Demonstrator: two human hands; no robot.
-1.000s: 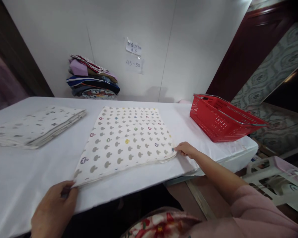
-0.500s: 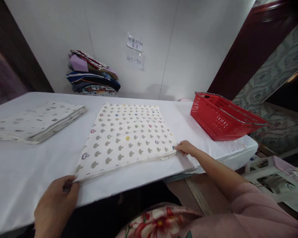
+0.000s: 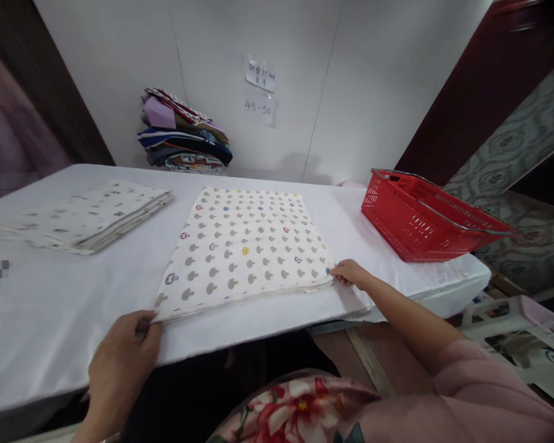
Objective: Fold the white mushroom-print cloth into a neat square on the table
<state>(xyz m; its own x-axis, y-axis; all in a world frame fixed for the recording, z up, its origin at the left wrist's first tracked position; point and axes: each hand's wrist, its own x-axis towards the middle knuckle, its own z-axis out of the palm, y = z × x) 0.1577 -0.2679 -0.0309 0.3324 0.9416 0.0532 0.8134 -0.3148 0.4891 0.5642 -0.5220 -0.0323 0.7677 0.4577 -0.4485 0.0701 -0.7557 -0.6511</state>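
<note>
A folded white cloth with grey and coloured mushroom prints [image 3: 244, 252] lies flat on the white-covered table [image 3: 221, 344]. My left hand [image 3: 125, 354] pinches its near left corner between thumb and fingers. At the near right corner, my right hand [image 3: 349, 272] is closed on the cloth's edge. Several layers and a small white tag show along the near edge. To the left rests another folded white cloth with small dark prints [image 3: 92, 212], apart from both hands.
A red plastic basket [image 3: 425, 221] with metal handles stands at the table's right end. Against the wall is a stack of folded fabrics [image 3: 184, 135]. Two paper notes [image 3: 260, 92] hang above. Right of the table is a white and pink stand [image 3: 526, 344].
The view has shifted, so everything on the table appears slightly further right. Both hands keep hold of the same cloth corners, and the cloth looks unchanged.
</note>
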